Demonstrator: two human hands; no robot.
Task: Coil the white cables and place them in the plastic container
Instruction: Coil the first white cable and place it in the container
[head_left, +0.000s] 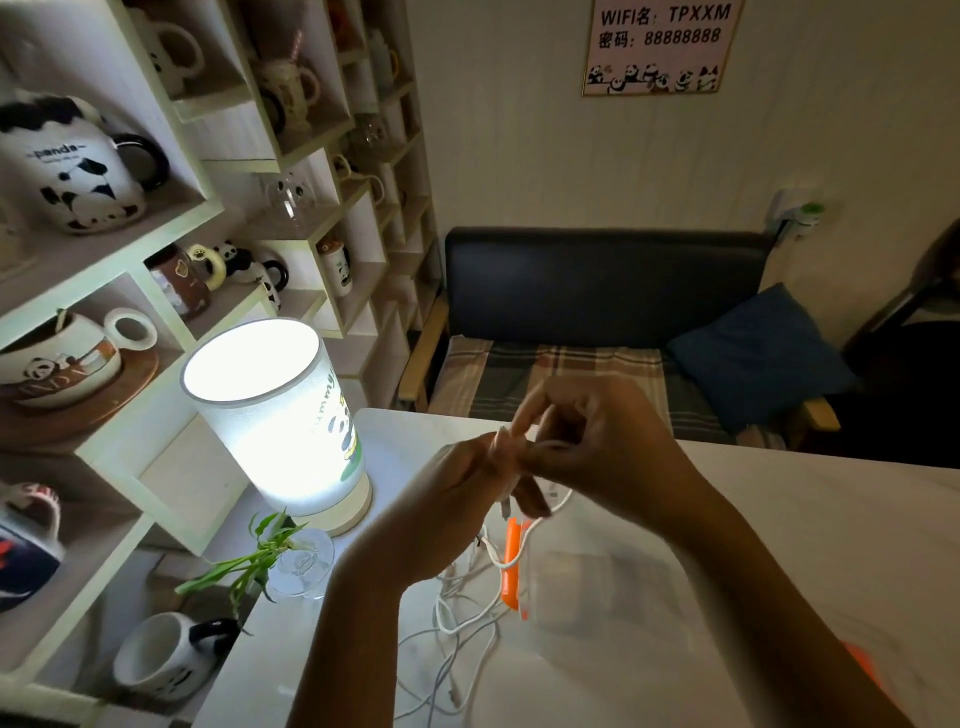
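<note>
While both hands (524, 467) pinch it, white cable (519, 551) hangs looped.

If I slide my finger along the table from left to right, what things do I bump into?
Little glass vase with green leaves → glowing panda lamp → tangle of white cables → orange clip on the clear plastic container.

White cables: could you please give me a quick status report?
Both hands up over the table, left hand and right hand pinching one white cable. Other cables loose beside the plastic container. Nothing blocking.
</note>
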